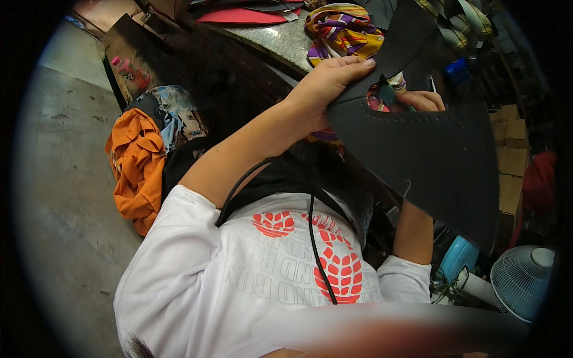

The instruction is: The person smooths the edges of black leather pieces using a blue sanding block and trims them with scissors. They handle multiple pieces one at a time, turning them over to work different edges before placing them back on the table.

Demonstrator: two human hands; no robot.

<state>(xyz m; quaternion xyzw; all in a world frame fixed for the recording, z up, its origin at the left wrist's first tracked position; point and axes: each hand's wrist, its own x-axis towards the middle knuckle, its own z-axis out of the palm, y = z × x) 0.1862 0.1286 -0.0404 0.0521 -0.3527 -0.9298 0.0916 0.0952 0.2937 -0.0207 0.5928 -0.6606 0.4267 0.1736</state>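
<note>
A large black sheet panel is held up before me, tilted. It has a cutout edged with a row of small holes, and a loose pale thread hangs near its lower edge. My left hand grips the panel's upper left part, thumb on top. My right hand is mostly hidden behind the panel; its bent fingers show at the cutout, against the panel. A dark greenish piece shows in the opening beside those fingers; I cannot make out what it is. A yellow and purple patterned cloth lies just beyond my left hand.
A grey worktable carries a red sheet. Orange cloth and a pink-capped bottle are at the left. On the right are cardboard boxes, a fan and a blue object.
</note>
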